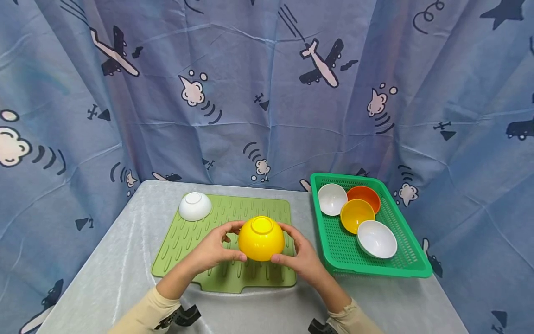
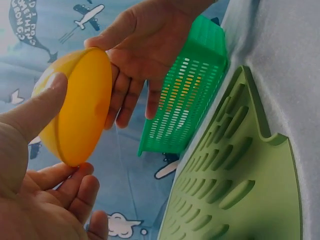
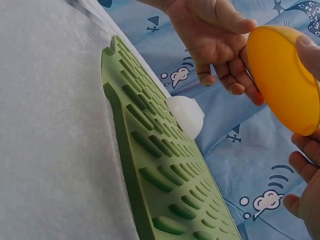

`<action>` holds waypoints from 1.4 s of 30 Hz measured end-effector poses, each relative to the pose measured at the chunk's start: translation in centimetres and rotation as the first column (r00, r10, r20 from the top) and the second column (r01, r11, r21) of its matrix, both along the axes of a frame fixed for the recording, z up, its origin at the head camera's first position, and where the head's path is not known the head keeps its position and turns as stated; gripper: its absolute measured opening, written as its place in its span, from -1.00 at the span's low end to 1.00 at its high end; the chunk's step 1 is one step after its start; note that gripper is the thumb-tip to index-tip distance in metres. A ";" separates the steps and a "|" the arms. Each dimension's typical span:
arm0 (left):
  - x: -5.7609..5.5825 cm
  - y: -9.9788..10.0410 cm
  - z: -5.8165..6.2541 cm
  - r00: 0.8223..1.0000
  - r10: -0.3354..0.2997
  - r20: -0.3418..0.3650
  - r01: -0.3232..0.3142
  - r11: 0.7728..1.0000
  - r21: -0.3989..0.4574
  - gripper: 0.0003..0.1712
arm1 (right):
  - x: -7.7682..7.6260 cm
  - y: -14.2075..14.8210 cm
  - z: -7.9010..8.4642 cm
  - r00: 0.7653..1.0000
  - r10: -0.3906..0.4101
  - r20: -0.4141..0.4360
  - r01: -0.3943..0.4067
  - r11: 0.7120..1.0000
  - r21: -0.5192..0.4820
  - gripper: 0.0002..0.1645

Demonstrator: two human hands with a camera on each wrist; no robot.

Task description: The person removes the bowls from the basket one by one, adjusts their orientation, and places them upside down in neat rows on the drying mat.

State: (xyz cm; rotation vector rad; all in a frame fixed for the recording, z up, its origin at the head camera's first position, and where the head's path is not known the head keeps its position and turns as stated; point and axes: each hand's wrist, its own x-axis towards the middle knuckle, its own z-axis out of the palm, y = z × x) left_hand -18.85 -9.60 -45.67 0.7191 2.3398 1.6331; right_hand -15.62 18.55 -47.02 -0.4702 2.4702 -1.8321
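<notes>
A yellow bowl (image 1: 261,241) is held upside down in the air above the green drying mat (image 1: 167,260), its foot ring facing up. My left hand (image 1: 217,246) grips its left side between thumb and fingers. On the opposite side my right hand (image 1: 301,253) pinches the rim the same way. Both wrist views show the bowl's hollow inside (image 2: 90,110) facing down toward the mat, clear of it. At the mat's far left corner a white bowl (image 1: 195,207) rests upside down.
To the right stands a green basket (image 1: 333,262) holding a white bowl (image 1: 332,199), an orange bowl (image 1: 367,195), a yellow bowl (image 1: 356,215) and another white bowl (image 1: 377,239). A pale cloth covers the table (image 1: 112,269). Behind hangs a blue patterned curtain (image 1: 233,93).
</notes>
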 end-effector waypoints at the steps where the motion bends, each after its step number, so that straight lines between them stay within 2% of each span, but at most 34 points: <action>1: 0.0 0.0 0.0 1.000 -0.002 -0.005 0.002 1.000 -0.004 -0.03 | 0.0 0.0 0.0 1.000 0.001 -0.008 -0.001 1.000 -0.001 -0.02; 7: 0.0 0.0 0.1 0.999 0.021 -0.033 -0.022 1.000 -0.022 -0.02 | 0.0 -0.1 -0.1 0.998 0.018 -0.062 -0.017 1.000 0.013 0.01; 12: 0.0 0.1 0.1 0.995 0.055 -0.087 -0.056 0.998 -0.012 -0.02 | -0.1 0.0 0.0 0.995 0.019 -0.095 -0.013 0.998 0.054 0.03; 17: -0.1 0.0 0.6 0.989 0.086 -0.123 -0.088 0.996 -0.012 -0.02 | -0.1 -0.2 0.3 0.996 -0.007 -0.093 0.014 0.997 0.073 0.04; 25: -0.9 -1.0 0.1 0.984 0.105 -0.146 -0.110 0.993 -0.029 -0.05 | -1.0 -1.3 0.7 0.996 -0.010 -0.084 0.020 0.992 0.123 0.07; 34: -3.0 -2.5 0.2 0.981 0.093 -0.170 -0.111 0.989 -0.097 -0.02 | -3.0 -2.8 0.9 0.998 -0.047 -0.030 0.052 0.985 0.168 0.11; 42: -5.7 -3.7 0.3 0.979 0.097 -0.179 -0.128 0.977 -0.171 -0.03 | -5.9 -4.2 0.5 0.999 -0.039 -0.033 0.045 0.981 0.188 0.09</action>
